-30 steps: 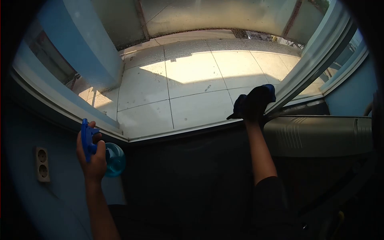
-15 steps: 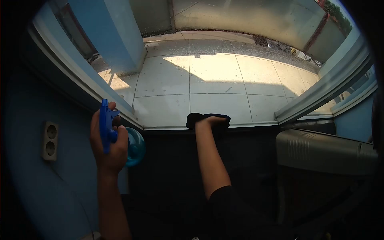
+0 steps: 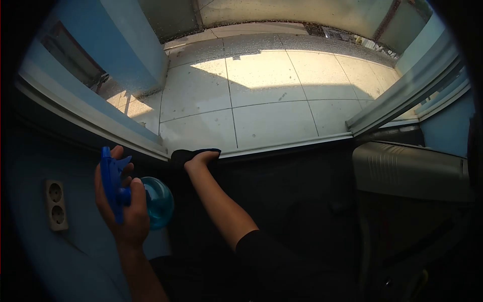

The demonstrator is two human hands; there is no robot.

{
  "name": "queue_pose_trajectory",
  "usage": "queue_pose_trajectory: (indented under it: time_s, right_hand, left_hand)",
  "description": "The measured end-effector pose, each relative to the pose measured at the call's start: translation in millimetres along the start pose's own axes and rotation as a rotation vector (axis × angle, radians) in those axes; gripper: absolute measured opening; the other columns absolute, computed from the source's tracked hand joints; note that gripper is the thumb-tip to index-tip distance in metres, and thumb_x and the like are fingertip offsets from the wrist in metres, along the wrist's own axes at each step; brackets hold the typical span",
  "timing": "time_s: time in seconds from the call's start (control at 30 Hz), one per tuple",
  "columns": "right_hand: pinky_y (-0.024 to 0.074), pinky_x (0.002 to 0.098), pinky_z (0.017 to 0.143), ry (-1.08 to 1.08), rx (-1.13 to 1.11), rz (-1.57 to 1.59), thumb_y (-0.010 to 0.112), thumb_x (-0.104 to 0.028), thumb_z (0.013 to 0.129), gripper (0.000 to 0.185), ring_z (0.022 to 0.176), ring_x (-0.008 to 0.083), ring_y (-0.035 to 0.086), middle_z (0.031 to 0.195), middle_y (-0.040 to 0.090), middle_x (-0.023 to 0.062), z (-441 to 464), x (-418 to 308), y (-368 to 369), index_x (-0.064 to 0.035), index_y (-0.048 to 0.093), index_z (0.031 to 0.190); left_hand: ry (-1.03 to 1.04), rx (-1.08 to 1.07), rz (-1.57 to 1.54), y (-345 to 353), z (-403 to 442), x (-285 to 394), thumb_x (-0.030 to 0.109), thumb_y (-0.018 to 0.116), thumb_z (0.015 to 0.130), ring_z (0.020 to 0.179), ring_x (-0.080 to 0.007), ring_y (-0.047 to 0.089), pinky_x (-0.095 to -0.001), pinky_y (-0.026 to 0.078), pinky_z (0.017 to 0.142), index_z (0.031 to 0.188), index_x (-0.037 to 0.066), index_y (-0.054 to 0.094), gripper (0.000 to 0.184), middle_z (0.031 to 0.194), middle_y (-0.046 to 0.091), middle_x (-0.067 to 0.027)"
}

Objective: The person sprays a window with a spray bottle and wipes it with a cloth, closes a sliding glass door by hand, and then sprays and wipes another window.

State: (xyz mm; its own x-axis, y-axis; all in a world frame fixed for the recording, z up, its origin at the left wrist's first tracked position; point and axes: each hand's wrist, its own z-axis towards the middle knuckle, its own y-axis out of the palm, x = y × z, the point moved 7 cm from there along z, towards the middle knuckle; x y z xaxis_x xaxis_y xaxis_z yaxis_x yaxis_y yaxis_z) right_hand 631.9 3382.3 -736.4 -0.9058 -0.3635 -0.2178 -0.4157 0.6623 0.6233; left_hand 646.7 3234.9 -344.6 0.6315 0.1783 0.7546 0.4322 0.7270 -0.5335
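My left hand (image 3: 132, 216) is wrapped round the neck of a spray bottle with a blue trigger head (image 3: 111, 183) and a clear body of teal liquid (image 3: 160, 202). The bottle is held up at the left, in front of the wall. Under my right hand (image 3: 201, 158) is a dark cloth (image 3: 182, 158), pressed at the lower left corner of the window frame (image 3: 282, 146). The fingers of that hand are partly hidden by the cloth. Water drops and smears show on the window glass (image 3: 201, 108).
A double wall socket (image 3: 56, 205) is on the blue wall at the left. On the right stands a grey, box-shaped appliance (image 3: 410, 171) with vents, close to the window's side frame (image 3: 407, 90). Pale floor tiles (image 3: 261, 70) lie outside behind the glass.
My right hand has slid left with the cloth along the bottom of the window, from the middle to the corner. My left hand still holds the spray bottle, and the view has shifted slightly.
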Motion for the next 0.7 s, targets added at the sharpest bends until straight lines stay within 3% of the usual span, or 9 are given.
queue_pose_trajectory:
  time_s: [0.07, 0.13, 0.2, 0.27, 0.47, 0.7]
  right_hand:
    - [0.0207, 0.0378, 0.119, -0.106, 0.079, -0.037, 0.015, -0.062, 0.099, 0.08, 0.144, 0.0251, 0.031, 0.16, 0.029, 0.0081, 16, -69, 2, -0.0071, 0.026, 0.155]
    - [0.0165, 0.0412, 0.121, -0.019, 0.273, -0.061, 0.013, -0.063, 0.098, 0.081, 0.148, 0.0259, 0.024, 0.163, 0.023, 0.0084, 21, -132, 1, -0.0085, 0.022, 0.157]
    - [0.0129, 0.0445, 0.122, -0.3, 0.167, -0.074, 0.012, -0.067, 0.096, 0.085, 0.151, 0.0266, 0.017, 0.165, 0.016, 0.0084, 53, -214, 2, -0.0098, 0.018, 0.159]
    - [0.0125, 0.0456, 0.122, -0.256, 0.184, -0.144, 0.012, -0.067, 0.095, 0.086, 0.151, 0.0271, 0.017, 0.166, 0.014, 0.009, 81, -309, -4, -0.0093, 0.015, 0.159]
    - [0.0217, 0.0449, 0.12, -0.549, 0.355, -0.217, 0.019, -0.062, 0.096, 0.083, 0.148, 0.0286, 0.027, 0.163, 0.023, 0.0117, 109, -483, -13, -0.0059, 0.022, 0.157]
    - [0.0233, 0.0388, 0.118, -1.059, 0.007, -0.376, 0.038, -0.06, 0.097, 0.079, 0.139, 0.0264, 0.037, 0.156, 0.034, 0.0115, 87, -600, -9, -0.0029, 0.031, 0.152]
  left_hand:
    - [-0.003, -0.007, -0.031, 9, 5, -3, -0.002, 0.052, 0.081, 0.11, -0.0223, 0.059, -0.0375, 0.05, 0.095, 0.135, 0.001, 0.052, 0.053, 0.133, 0.056, -0.0137]
    - [-0.014, -0.033, -0.076, 22, 9, -6, -0.003, 0.052, 0.083, 0.11, -0.0217, 0.059, -0.0362, 0.05, 0.094, 0.136, 0.001, 0.052, 0.053, 0.133, 0.056, -0.0134]
    - [0.029, -0.125, -0.098, 42, 12, -9, -0.002, 0.053, 0.083, 0.11, -0.0218, 0.059, -0.0349, 0.05, 0.092, 0.136, 0.001, 0.051, 0.054, 0.134, 0.056, -0.0133]
    - [0.011, -0.175, -0.115, 66, 14, -7, 0.0, 0.054, 0.082, 0.11, -0.0229, 0.06, -0.0346, 0.051, 0.089, 0.137, 0.001, 0.05, 0.055, 0.134, 0.056, -0.0142]
    - [0.058, -0.265, -0.057, 80, 7, -3, 0.001, 0.055, 0.083, 0.114, -0.0248, 0.06, -0.0359, 0.05, 0.092, 0.14, 0.0, 0.048, 0.057, 0.139, 0.054, -0.0148]
    - [0.088, -0.292, -0.084, 80, -2, 12, 0.001, 0.057, 0.081, 0.113, -0.0255, 0.061, -0.0372, 0.052, 0.091, 0.138, -0.002, 0.047, 0.059, 0.135, 0.055, -0.0177]
